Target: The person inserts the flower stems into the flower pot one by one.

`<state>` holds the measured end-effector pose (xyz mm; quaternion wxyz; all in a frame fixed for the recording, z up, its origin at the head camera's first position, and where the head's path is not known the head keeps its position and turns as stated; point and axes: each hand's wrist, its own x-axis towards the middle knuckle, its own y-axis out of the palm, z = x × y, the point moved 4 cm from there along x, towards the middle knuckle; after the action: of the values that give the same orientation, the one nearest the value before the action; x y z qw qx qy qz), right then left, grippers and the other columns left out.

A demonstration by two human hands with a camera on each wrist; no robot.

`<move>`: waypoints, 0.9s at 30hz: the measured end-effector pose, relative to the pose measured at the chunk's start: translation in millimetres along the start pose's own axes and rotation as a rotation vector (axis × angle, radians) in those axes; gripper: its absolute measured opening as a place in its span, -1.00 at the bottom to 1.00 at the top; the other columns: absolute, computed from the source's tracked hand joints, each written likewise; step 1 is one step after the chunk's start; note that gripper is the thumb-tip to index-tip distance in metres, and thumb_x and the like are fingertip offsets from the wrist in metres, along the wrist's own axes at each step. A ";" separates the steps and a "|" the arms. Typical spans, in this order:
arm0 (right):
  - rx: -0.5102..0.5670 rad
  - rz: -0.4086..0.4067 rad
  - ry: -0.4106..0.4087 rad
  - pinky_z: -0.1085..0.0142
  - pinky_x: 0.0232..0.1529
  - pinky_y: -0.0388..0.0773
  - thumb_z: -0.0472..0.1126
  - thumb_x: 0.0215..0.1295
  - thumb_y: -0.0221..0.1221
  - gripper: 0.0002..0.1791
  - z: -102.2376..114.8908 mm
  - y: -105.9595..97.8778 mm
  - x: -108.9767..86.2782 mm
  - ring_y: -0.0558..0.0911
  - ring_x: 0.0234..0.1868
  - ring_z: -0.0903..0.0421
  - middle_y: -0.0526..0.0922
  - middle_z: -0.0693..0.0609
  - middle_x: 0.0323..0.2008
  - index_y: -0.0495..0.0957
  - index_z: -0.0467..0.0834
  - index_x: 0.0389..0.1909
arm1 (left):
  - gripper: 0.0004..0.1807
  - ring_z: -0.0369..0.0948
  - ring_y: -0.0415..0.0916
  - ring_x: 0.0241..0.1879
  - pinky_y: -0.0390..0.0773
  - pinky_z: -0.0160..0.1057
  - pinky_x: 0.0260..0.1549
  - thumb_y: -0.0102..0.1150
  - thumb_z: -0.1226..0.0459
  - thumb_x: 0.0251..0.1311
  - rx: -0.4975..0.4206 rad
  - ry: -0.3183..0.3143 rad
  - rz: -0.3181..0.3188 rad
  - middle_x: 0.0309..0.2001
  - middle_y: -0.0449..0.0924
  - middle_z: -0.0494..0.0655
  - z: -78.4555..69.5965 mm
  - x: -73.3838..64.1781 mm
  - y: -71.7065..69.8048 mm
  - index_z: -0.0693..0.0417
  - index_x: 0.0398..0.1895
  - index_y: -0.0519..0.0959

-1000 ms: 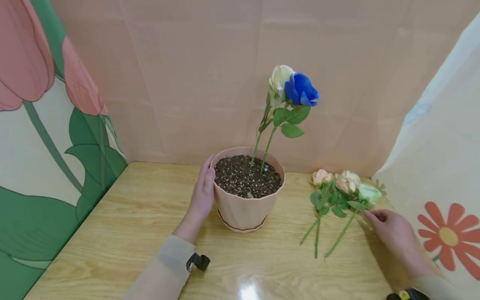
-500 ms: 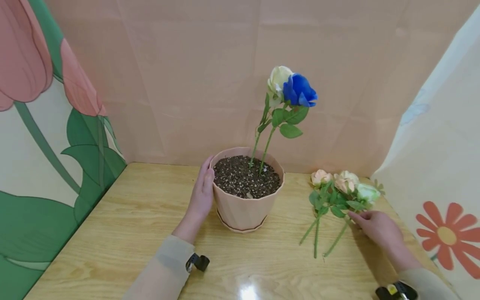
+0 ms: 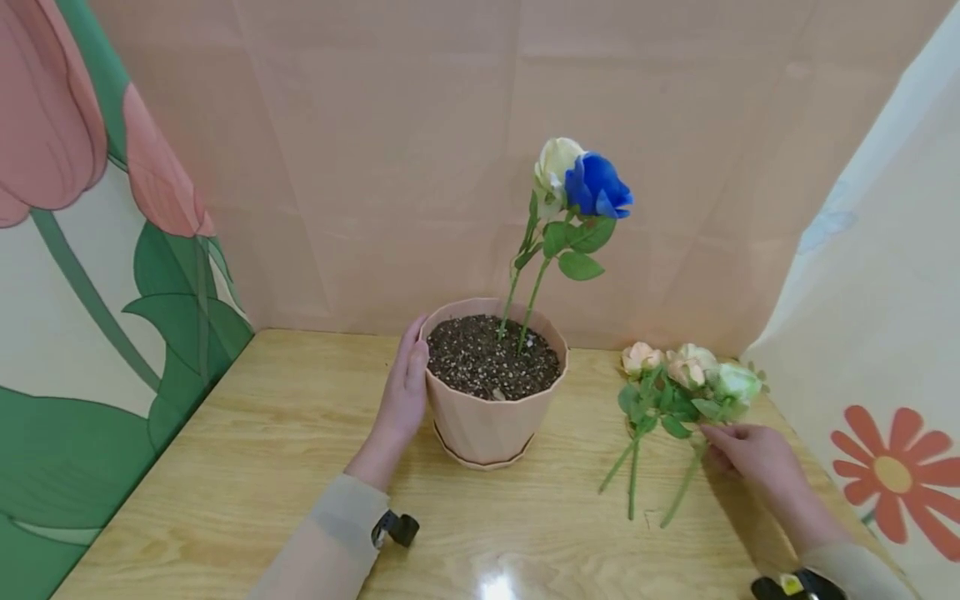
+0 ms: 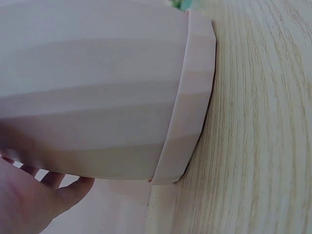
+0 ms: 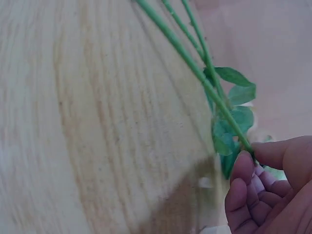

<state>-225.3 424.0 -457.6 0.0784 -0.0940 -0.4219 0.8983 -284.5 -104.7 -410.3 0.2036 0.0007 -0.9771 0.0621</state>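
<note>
Large printed tulips (image 3: 56, 108) fill the left wall beside a wood-grained tabletop (image 3: 255, 467). At the pot's nine o'clock, the left hand (image 3: 402, 387) lies flat against its side, the grip not closed round it; light, even pressure should steady the pink pot (image 3: 487, 429) without tipping it. A white rose (image 3: 557, 161) and a blue rose (image 3: 597, 185) stand in its soil (image 3: 468, 358), leaning toward one o'clock. Toward three o'clock, two peach roses (image 3: 690, 365) and a pale green rose (image 3: 737, 382) lie close together, leaves overlapping. Beyond, the right hand (image 3: 761, 458) has thumb and finger pinched together on the green rose's stem (image 5: 187, 61); lifting slowly, bloom first, would probably free the leaves without dragging the neighbours.
</note>
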 end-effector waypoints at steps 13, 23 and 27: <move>0.068 -0.126 -0.059 0.36 -0.35 0.61 0.23 0.73 0.07 -0.31 33.8 -25.7 -18.8 0.74 -0.31 0.13 0.81 -0.02 -0.32 0.71 -0.40 0.07 | -0.38 0.07 0.10 0.69 0.07 0.28 0.64 -0.37 -0.03 0.81 -0.018 0.012 0.003 0.74 0.16 -0.01 -1.6 -0.9 0.8 -0.18 0.79 0.16; 0.016 -0.215 -0.153 0.40 -0.37 0.56 0.30 0.68 0.11 -0.29 78.1 -40.4 -34.5 0.74 -0.29 0.22 0.82 0.02 -0.28 0.69 -0.28 0.29 | -0.38 0.08 0.10 0.69 0.08 0.31 0.63 -0.39 -0.06 0.81 -0.015 0.001 0.008 0.74 0.14 -0.02 -1.7 -2.2 0.6 -0.22 0.80 0.15; 0.008 -0.250 -0.210 0.35 -0.41 0.54 0.29 0.68 0.11 -0.33 100.5 -45.1 -43.0 0.70 -0.32 0.25 0.81 0.02 -0.32 0.70 -0.24 0.27 | -0.38 0.06 0.10 0.69 0.08 0.29 0.63 -0.38 -0.08 0.80 -0.008 -0.005 0.010 0.74 0.15 -0.05 -0.9 -2.8 0.5 -0.25 0.79 0.15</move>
<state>-204.4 368.4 -355.4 0.1453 0.0538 -0.4327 0.8881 -281.6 -104.1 -410.6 0.2009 -0.0050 -0.9778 0.0593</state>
